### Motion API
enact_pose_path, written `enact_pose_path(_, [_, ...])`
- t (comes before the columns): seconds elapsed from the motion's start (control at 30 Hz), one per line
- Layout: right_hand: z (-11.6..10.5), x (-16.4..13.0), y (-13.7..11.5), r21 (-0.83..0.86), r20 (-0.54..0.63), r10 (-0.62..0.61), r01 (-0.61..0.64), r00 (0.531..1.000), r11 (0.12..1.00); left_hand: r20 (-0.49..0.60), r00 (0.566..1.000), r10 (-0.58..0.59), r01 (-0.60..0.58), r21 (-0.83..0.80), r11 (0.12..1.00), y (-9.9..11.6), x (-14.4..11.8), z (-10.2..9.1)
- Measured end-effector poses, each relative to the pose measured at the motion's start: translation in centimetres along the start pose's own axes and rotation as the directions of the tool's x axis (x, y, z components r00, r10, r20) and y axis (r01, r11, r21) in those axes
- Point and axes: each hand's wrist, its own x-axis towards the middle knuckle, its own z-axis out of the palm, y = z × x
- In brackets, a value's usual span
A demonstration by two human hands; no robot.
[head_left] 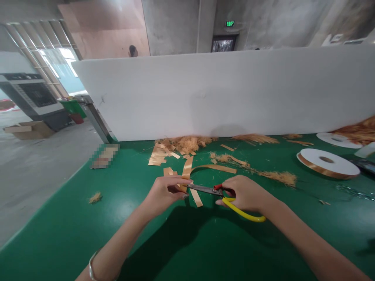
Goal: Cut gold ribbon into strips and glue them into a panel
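Observation:
My left hand (166, 195) pinches a gold-tan ribbon (188, 168) between thumb and fingers, above the green table. Past the fingers the ribbon stands up, and a longer strip (216, 168) curls off to the right behind it. My right hand (241, 192) is closed round scissors (244, 214) with yellow handles. Their dark blades point left and reach the ribbon at my left fingertips; whether they have cut into it I cannot tell. A cut ribbon piece (196, 198) shows just below the blades. More short ribbon pieces (158, 155) lie beyond my left hand.
Frayed tan fibres (190, 144) are heaped against the white panel (175, 97) at the back. A fibre-tipped stem (278, 176) lies right of centre. A ribbon spool (328, 162) rests at the right. A small fibre tuft (95, 198) sits at left on the table (67, 238).

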Motion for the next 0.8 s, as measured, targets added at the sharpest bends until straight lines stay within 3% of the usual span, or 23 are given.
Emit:
enact_pose_path(0.37, [-0.06,0.12,-0.62,0.005,0.016,-0.030,0.030,0.999,1.000,0.029,0.999,0.030,-0.028,-0.065,0.997,-0.16,-0.01,0.59])
enact_pose_path(0.8, [0.27,-0.04,-0.41,-0.022,-0.037,-0.067,0.066,0.997,0.998,0.012,1.000,-0.014,0.015,-0.070,0.997,-0.05,0.01,0.65])
